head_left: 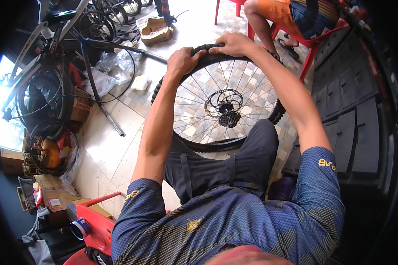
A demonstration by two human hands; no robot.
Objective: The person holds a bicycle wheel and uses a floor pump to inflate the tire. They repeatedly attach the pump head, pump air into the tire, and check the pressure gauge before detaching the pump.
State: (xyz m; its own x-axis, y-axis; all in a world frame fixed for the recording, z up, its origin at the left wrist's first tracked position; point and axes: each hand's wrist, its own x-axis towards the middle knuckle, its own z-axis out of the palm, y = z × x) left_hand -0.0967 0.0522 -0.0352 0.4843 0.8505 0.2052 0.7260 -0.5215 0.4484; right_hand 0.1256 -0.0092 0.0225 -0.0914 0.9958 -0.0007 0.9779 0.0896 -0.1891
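A bicycle wheel stands upright between my knees, with a knobby black tyre (277, 115) around its rim. The hub carries a disc brake rotor (211, 102) and a dark cassette (230, 119), with thin spokes fanning out. My left hand (183, 62) is closed around the tyre at the wheel's far side, thumb pointing inward. Close beside it, my right hand (232, 44) grips the same tyre, its thumb toward the left one. A short stretch of tyre shows between the two thumbs. The fingers' undersides are hidden.
Left are a bicycle frame (69, 27), a stand's metal leg (105, 117) and clear plastic bags (119, 66). An open cardboard box (156, 33) lies farther off. A red chair (102, 227) is near left. Dark panelled storage (347, 97) lines the right; a seated person (274, 15) is beyond.
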